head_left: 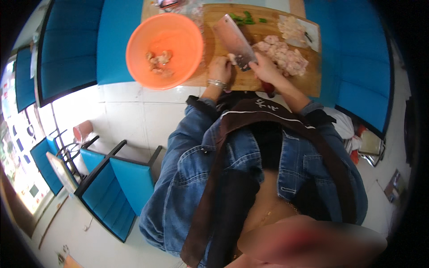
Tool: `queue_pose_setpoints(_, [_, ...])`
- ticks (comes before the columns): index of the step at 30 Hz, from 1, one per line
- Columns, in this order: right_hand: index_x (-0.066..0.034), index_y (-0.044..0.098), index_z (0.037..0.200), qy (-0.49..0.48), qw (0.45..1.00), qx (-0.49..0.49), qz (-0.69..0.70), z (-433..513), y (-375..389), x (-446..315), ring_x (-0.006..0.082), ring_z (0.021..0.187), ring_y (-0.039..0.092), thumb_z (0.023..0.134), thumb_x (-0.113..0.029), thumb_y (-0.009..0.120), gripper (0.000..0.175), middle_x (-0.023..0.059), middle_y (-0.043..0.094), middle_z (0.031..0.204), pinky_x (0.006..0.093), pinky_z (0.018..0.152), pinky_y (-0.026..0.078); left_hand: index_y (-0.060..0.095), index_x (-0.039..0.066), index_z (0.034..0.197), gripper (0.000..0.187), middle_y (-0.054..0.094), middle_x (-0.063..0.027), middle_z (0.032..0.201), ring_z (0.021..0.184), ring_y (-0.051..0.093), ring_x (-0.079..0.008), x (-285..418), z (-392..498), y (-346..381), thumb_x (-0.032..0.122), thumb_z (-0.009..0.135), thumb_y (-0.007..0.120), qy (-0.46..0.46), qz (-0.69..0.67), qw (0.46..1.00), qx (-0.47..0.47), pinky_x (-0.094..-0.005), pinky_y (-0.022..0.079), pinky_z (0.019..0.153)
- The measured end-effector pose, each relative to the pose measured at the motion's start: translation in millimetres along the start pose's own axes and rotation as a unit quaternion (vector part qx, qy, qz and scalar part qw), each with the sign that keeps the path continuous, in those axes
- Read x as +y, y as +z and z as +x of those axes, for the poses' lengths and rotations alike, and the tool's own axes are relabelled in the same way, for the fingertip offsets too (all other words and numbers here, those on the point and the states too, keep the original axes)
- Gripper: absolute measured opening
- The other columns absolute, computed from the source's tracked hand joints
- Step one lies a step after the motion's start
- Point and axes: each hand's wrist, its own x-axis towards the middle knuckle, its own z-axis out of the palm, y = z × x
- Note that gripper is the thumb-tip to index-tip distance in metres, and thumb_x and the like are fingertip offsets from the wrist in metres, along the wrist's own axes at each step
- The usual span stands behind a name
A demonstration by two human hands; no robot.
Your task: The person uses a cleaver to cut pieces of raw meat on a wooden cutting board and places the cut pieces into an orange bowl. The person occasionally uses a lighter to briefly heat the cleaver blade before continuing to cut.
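My right hand [266,69] grips a cleaver [234,37] low on its broad blade, close to the dark red handle [267,89]. The blade slants up and left over a wooden cutting board [214,40]. Left of the blade, my left hand [220,69] rests on the board with curled fingers, holding a small piece of raw meat [232,59] at the fingertips. Some meat bits cling to the lower blade. To the right lies a heap of chopped raw meat [286,57], partly behind my right hand.
An orange plastic bowl [184,37] left of the board holds a few meat pieces [159,62]. Cut green vegetable pieces [247,19] lie at the board's far side. Pale chopped pieces [291,29] sit on a white sheet [314,33]. Blue padded benches [362,67] flank the table.
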Motion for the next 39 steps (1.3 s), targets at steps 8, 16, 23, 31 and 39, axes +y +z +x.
queue_pose_setpoints(8, [0.0003,0.046,0.108,-0.021,0.999,-0.022,-0.017,-24.3,-12.3,19.1,0.0195,0.049,0.053,0.085,-0.017,0.050,0.029,0.0117,0.057,0.071,0.0327,0.050,0.043,0.057,0.005,0.077,0.005,0.058,-0.0155,0.076,0.073,0.056,-0.0344,4.5,-2.9,2.3,0.010,0.075,0.057,-0.013,-0.005,1.000,0.001,-0.0414,0.045,0.063])
queue_pose_setpoints(16, [0.0025,0.045,0.108,0.028,0.998,-0.063,-0.009,-5.0,-12.2,8.1,0.0193,0.050,0.054,0.084,-0.015,0.051,0.031,0.0120,0.057,0.070,0.0342,0.051,0.044,0.057,0.005,0.078,0.006,0.059,-0.0160,0.076,0.073,0.057,-0.0345,2.0,1.3,-1.7,0.011,0.076,0.056,-0.023,0.011,1.000,-0.017,-0.0429,0.045,0.063])
queue_pose_setpoints(23, [0.0015,0.045,0.112,0.034,0.995,-0.092,-0.034,-21.7,-18.2,6.8,0.0238,0.085,0.058,0.083,-0.015,0.052,0.034,0.0177,0.059,0.091,0.0346,0.074,0.045,0.058,0.005,0.076,0.006,0.059,-0.0146,0.074,0.070,0.057,-0.0335,3.4,-4.7,5.5,0.010,0.074,0.058,-0.010,0.004,1.000,0.029,-0.0416,0.045,0.061])
queue_pose_setpoints(31, [0.0014,0.044,0.107,0.081,0.983,-0.144,0.080,-20.8,-15.4,41.9,0.0136,0.047,0.051,0.085,-0.014,0.051,0.027,0.0076,0.056,0.071,0.0297,0.044,0.041,0.060,0.005,0.079,0.011,0.060,-0.0155,0.075,0.071,0.058,-0.0335,10.8,-2.1,-2.0,0.015,0.074,0.059,-0.028,0.022,0.999,0.009,-0.0409,0.046,0.063])
queue_pose_setpoints(39, [0.0014,0.045,0.101,0.014,0.987,-0.121,0.106,-27.3,-10.2,62.9,0.0139,0.047,0.052,0.086,-0.017,0.052,0.025,0.0084,0.058,0.073,0.0300,0.045,0.042,0.061,0.000,0.083,0.033,0.063,-0.0166,0.075,0.070,0.062,-0.0277,15.6,15.8,-16.3,0.032,0.076,0.060,-0.232,0.026,0.955,-0.181,-0.0354,0.049,0.065])
